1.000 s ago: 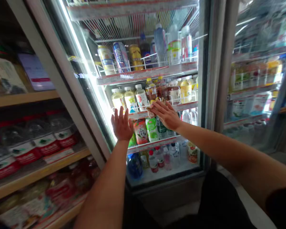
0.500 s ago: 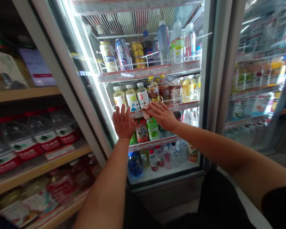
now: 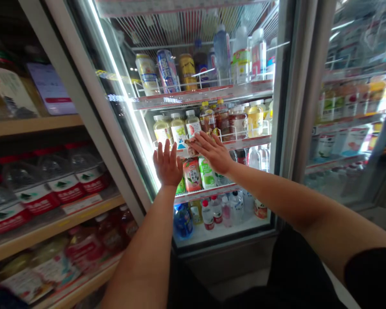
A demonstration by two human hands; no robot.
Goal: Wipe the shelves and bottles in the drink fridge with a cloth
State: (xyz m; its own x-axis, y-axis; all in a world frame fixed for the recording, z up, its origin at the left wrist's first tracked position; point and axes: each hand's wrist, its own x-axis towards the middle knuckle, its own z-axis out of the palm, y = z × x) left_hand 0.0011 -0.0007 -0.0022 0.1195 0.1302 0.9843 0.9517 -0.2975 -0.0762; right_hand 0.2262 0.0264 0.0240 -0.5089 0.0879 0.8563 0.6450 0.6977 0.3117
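My left hand [image 3: 168, 165] lies flat against the glass door [image 3: 225, 234] of a lit drinks cooler, fingers spread and holding nothing. To its right, my right hand [image 3: 214, 152] presses on the same glass with its fingers stretched out to the left. A small crumpled, brownish-patterned cloth [image 3: 191, 147] pokes out from under its fingertips; most of it is hidden by the hand. Behind the glass, near my hands, stand white-capped bottles [image 3: 179, 131], a red carton-like pack [image 3: 192, 175] and a green-and-white pack [image 3: 207, 172].
Cans [image 3: 167, 71] and tall bottles fill the cooler's upper shelf, with small bottles [image 3: 207, 214] at the bottom. A metal door frame [image 3: 304, 98] runs up on the right, beside another cooler. On the left, wooden shelves [image 3: 51, 219] hold bottled drinks and a phone-like screen [image 3: 51, 88].
My right hand has slid slightly left and up over the glass, the cloth moving along under it. My left hand has stayed in nearly the same place on the door.
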